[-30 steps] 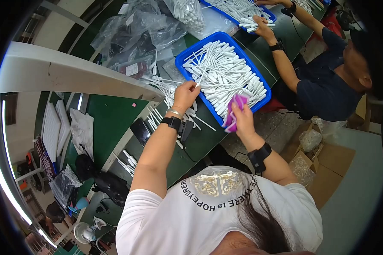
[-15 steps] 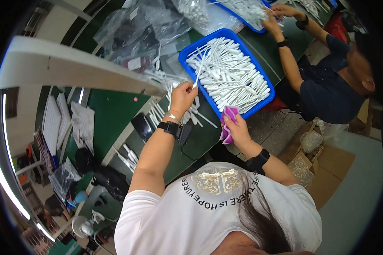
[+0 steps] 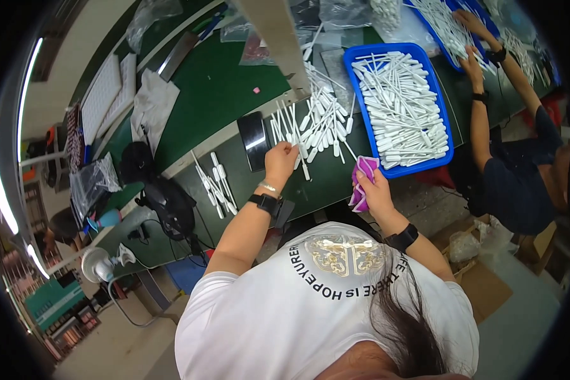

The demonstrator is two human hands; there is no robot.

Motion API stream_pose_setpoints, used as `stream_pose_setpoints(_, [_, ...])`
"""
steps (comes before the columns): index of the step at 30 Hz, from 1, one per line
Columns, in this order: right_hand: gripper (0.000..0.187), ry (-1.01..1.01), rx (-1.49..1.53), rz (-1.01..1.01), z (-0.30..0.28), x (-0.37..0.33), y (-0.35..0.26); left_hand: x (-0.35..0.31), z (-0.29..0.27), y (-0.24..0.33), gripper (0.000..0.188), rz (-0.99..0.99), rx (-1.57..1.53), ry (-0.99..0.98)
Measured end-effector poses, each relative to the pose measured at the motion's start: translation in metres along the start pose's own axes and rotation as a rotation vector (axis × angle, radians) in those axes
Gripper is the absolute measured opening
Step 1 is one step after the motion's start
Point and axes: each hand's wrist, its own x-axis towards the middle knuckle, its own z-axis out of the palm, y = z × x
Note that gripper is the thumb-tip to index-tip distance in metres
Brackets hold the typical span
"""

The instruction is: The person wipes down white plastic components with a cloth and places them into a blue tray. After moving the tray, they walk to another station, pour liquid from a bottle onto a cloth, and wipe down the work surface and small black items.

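My left hand (image 3: 280, 163) is over the green table, fingers pinched together at the near ends of a few white plastic droppers (image 3: 286, 123). Whether one is between the fingertips is hidden. Just right of it lies a loose heap of similar droppers (image 3: 326, 120). My right hand (image 3: 378, 193) grips a crumpled purple cloth with white edges (image 3: 363, 174), near the front corner of a blue tray (image 3: 450, 136). White droppers (image 3: 405, 107) fill that tray, bulbs and thin stems pointing many ways.
A black phone (image 3: 253, 140) lies left of the heap, and a small group of droppers (image 3: 214, 183) farther left. A white post (image 3: 275, 38) rises behind. At right, a co-worker's hands (image 3: 472, 57) handle droppers over another blue tray (image 3: 434, 31). A black bag (image 3: 170, 204) sits at left.
The view has swung, so the table sits differently. My left hand has gone from a dropper at the tray's edge to the droppers beside the phone. My right hand still grips the purple cloth.
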Motion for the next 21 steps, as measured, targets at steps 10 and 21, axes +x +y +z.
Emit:
stream_pose_setpoints(10, [0.015,-0.113,-0.2,-0.032,0.036,-0.015,0.004,-0.016,-0.015,-0.013,0.025,0.028,-0.09,0.062])
stream_pose_setpoints(21, [0.016,-0.195,-0.505,-0.053,0.099,-0.014,0.013,-0.126,-0.142,-0.133,0.028,-0.309,-0.27,0.268])
